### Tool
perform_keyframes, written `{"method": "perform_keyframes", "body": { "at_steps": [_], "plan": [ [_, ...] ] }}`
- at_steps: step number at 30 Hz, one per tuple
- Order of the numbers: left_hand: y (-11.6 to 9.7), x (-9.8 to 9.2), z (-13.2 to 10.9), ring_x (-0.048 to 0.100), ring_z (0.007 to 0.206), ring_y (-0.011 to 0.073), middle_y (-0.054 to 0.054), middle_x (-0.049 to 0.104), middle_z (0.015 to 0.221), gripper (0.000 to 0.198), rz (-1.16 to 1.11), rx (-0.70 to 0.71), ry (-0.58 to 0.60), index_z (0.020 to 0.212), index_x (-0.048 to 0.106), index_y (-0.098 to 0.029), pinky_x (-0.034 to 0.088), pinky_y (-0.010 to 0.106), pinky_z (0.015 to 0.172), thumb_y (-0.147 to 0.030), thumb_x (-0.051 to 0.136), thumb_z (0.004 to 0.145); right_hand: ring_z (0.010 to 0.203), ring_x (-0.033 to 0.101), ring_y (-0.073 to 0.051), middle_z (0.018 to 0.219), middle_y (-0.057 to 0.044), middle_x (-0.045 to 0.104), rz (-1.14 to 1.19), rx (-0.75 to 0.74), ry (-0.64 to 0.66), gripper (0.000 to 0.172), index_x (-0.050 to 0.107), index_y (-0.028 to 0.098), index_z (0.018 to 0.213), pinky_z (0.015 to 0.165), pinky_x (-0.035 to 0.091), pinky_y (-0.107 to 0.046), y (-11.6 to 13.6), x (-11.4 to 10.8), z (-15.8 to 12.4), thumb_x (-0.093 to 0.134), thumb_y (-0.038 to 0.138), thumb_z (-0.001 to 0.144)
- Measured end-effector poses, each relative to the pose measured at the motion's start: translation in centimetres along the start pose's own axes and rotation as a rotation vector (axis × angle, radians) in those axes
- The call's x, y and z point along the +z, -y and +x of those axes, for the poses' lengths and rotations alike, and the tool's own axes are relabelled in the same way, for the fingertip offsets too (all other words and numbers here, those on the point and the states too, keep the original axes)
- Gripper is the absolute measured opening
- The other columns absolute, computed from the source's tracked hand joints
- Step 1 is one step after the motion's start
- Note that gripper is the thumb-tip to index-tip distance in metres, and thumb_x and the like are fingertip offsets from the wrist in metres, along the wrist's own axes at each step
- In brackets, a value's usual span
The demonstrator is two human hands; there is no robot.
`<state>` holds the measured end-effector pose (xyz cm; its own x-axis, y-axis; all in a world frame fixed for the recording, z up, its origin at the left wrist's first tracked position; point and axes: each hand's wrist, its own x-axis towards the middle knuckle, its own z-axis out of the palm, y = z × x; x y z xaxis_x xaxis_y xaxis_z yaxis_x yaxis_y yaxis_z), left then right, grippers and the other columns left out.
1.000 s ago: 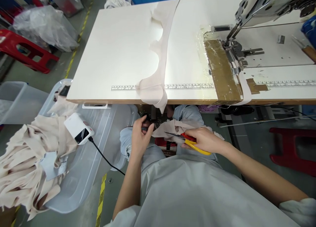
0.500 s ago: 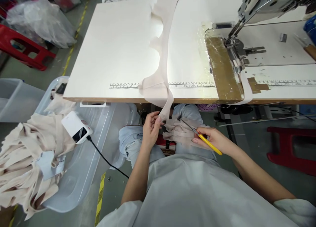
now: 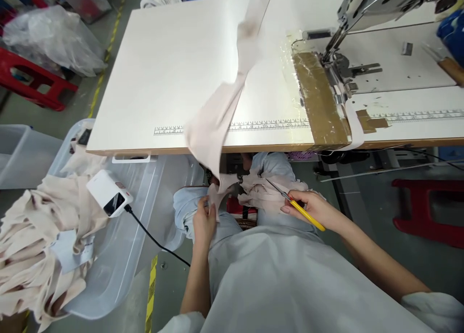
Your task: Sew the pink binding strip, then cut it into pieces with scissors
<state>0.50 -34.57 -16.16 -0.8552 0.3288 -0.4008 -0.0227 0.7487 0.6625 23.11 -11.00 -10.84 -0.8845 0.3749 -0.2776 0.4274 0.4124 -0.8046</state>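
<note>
A pale pink fabric piece runs from the far part of the white table down over its front edge. My left hand is closed on the lower end of this fabric, below the tabletop. In my right hand are yellow-handled scissors, their blades pointing up and left. Under the blades, more crumpled pink fabric lies across my lap. Whether the right fingers also touch that fabric I cannot tell.
A sewing machine stands at the table's right, a pink strip hanging from its foot. Left of me, a clear plastic bin holds piled fabric and a white device with a black cable. Red stools stand nearby.
My left hand has moved left and down, pulling the fabric toward me; the piece now slants across the table edge, partly blurred. My right hand with the scissors stays nearly still.
</note>
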Motion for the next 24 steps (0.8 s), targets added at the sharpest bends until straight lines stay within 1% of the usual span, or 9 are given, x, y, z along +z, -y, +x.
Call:
{"method": "perform_keyframes", "body": {
  "at_steps": [2, 4, 6, 8, 10, 13, 15, 19, 24],
  "plan": [
    [-1.0, -0.3, -2.0, 0.057, 0.056, 0.0184, 0.000, 0.057, 0.060, 0.037, -0.158, 0.047, 0.176, 0.113, 0.065, -0.016, 0.048, 0.030, 0.058, -0.043, 0.054, 0.090, 0.055, 0.040, -0.013, 0.060, 0.003, 0.045, 0.008, -0.004, 0.031, 0.048, 0.045, 0.022, 0.065, 0.052, 0.032, -0.025, 0.3, 0.2, 0.3, 0.057, 0.064, 0.086],
    [-3.1, -0.5, -3.8, 0.064, 0.070, 0.0192, 0.005, 0.066, 0.080, 0.045, -0.397, 0.144, 0.440, 0.118, 0.063, -0.019, 0.053, 0.030, 0.064, -0.053, 0.048, 0.093, 0.057, 0.041, -0.014, 0.062, 0.002, 0.046, 0.024, 0.001, 0.063, 0.049, 0.043, 0.022, 0.065, 0.052, 0.033, -0.026, 0.9, 0.2, 0.6, 0.055, 0.065, 0.086],
    [-5.4, -0.8, -4.7, 0.066, 0.084, 0.0200, 0.008, 0.069, 0.096, 0.048, -0.515, 0.232, 0.609, 0.126, 0.060, -0.022, 0.054, 0.030, 0.067, -0.055, 0.050, 0.093, 0.057, 0.041, -0.014, 0.063, 0.003, 0.044, 0.028, -0.004, 0.091, 0.049, 0.041, 0.023, 0.066, 0.052, 0.033, -0.026, 1.8, 0.0, 0.8, 0.054, 0.065, 0.086],
    [-7.3, -1.1, -5.0, 0.064, 0.080, 0.0176, 0.006, 0.068, 0.091, 0.038, -0.439, 0.314, 0.567, 0.114, 0.065, -0.021, 0.051, 0.026, 0.064, -0.051, 0.056, 0.091, 0.057, 0.040, -0.014, 0.062, 0.003, 0.042, 0.011, -0.022, 0.125, 0.048, 0.040, 0.023, 0.066, 0.052, 0.033, -0.026, 2.5, -0.2, 1.0, 0.053, 0.065, 0.087],
    [-8.6, -1.3, -4.8, 0.057, 0.068, 0.0133, 0.004, 0.063, 0.082, 0.029, -0.302, 0.423, 0.392, 0.085, 0.068, -0.020, 0.046, 0.024, 0.059, -0.048, 0.061, 0.088, 0.057, 0.040, -0.014, 0.063, 0.003, 0.042, -0.022, -0.041, 0.155, 0.048, 0.039, 0.023, 0.067, 0.053, 0.033, -0.026, 3.0, -0.4, 1.2, 0.053, 0.064, 0.087],
    [-9.4, -1.6, -4.5, 0.051, 0.060, 0.0088, 0.007, 0.063, 0.094, 0.040, -0.246, 0.531, 0.238, 0.062, 0.062, -0.017, 0.044, 0.024, 0.056, -0.049, 0.064, 0.086, 0.058, 0.040, -0.014, 0.063, 0.003, 0.043, -0.064, -0.069, 0.178, 0.049, 0.039, 0.023, 0.067, 0.053, 0.033, -0.026, 3.4, -0.5, 1.5, 0.051, 0.067, 0.088],
    [-9.4, -1.6, -4.6, 0.049, 0.051, 0.0068, 0.007, 0.067, 0.091, 0.041, -0.318, 0.450, 0.320, 0.067, 0.064, -0.017, 0.042, 0.024, 0.049, -0.053, 0.062, 0.086, 0.058, 0.038, -0.014, 0.063, 0.003, 0.042, -0.075, -0.094, 0.201, 0.050, 0.039, 0.023, 0.068, 0.053, 0.033, -0.025, 3.7, -0.6, 1.9, 0.048, 0.068, 0.089],
    [-8.9, -1.4, -4.9, 0.055, 0.041, 0.0115, 0.000, 0.063, 0.052, 0.040, -0.536, 0.142, 0.576, 0.081, 0.065, -0.017, 0.043, 0.022, 0.043, -0.056, 0.066, 0.082, 0.058, 0.035, -0.013, 0.062, 0.005, 0.039, -0.067, -0.143, 0.326, 0.049, 0.039, 0.023, 0.070, 0.052, 0.030, -0.024, 4.3, -1.0, 3.1, 0.048, 0.066, 0.091],
    [-8.5, -1.2, -4.6, 0.069, 0.053, 0.0174, 0.002, 0.069, 0.058, 0.042, -0.672, 0.022, 0.628, 0.080, 0.064, -0.016, 0.052, 0.024, 0.049, -0.056, 0.075, 0.074, 0.056, 0.032, -0.012, 0.061, 0.006, 0.036, -0.055, -0.163, 0.507, 0.050, 0.036, 0.023, 0.068, 0.049, 0.027, -0.024, 4.8, -1.5, 4.4, 0.049, 0.066, 0.090]
  ]
}}
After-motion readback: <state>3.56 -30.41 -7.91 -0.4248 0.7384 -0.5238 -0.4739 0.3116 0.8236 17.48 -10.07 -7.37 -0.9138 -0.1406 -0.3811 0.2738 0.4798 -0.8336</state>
